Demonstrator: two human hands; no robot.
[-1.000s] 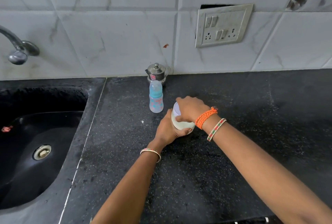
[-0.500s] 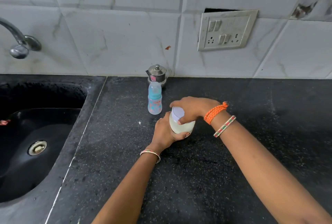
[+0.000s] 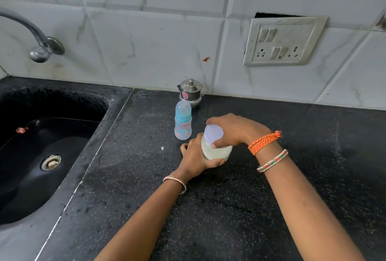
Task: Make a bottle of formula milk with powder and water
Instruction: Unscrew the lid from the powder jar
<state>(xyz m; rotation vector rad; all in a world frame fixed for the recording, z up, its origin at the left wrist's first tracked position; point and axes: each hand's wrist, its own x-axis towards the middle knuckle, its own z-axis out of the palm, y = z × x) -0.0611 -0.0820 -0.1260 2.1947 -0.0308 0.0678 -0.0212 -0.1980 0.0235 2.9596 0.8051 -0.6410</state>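
One powder jar [image 3: 217,152] stands on the black tabletop [image 3: 271,208], tilted toward the camera. The left hand [image 3: 195,157] wraps the jar body in a closed grip. The right hand [image 3: 234,130] holds the single white lid [image 3: 213,135] from above, fingers curled around its rim. One baby bottle [image 3: 183,123] stands upright just behind-left of the jar, apart from it. One steel pot [image 3: 191,94] sits behind the bottle at the wall. One sink [image 3: 41,156] lies at left.
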